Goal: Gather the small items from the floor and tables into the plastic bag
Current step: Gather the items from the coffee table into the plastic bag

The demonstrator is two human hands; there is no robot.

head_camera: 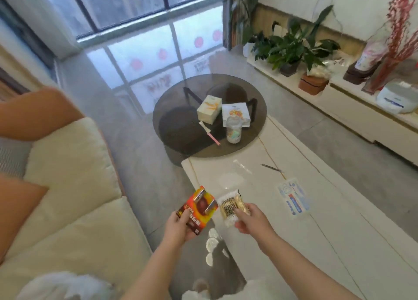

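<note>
- Left hand (pixel 178 226) pinches the lower corner of a red-orange battery card (pixel 198 209), thumb on its face, fingers behind. The card is held up over the gap between the sofa (pixel 74 186) and the white table (pixel 339 243).
- Right hand (pixel 251 218) has its fingers closed around one end of a clear packet of cotton swabs (pixel 231 206), lifted just above the table's near corner.
- I cannot pick out the plastic bag with any confidence. A pale, blurred mass (pixel 65 286) at the lower left edge may be it — too soft to tell.
- Left to gather, as I judge it: a flat blue-and-white packet (pixel 294 198) and a thin dark stick (pixel 271 167) on the white table. On the round glass table (pixel 172 109) beyond: a pink-handled tool (pixel 209 131), a clear jar (pixel 234 130), a cream box (pixel 209 109), a printed pack (pixel 236 114).
- Risk: both hands are full, so neither is free to hold a bag mouth open. A blind drop could miss and land on the floor.
- Risk: the corner pinch on the card is shallow; a quick swing could let it pivot out.
- Risk: the jar sits close to the glass table's edge near the white table — reaching past it for the pink tool could knock it over.
- Risk: the thin stick is flat on a glossy top, so it is easy to skid off the edge rather than lift.
</note>
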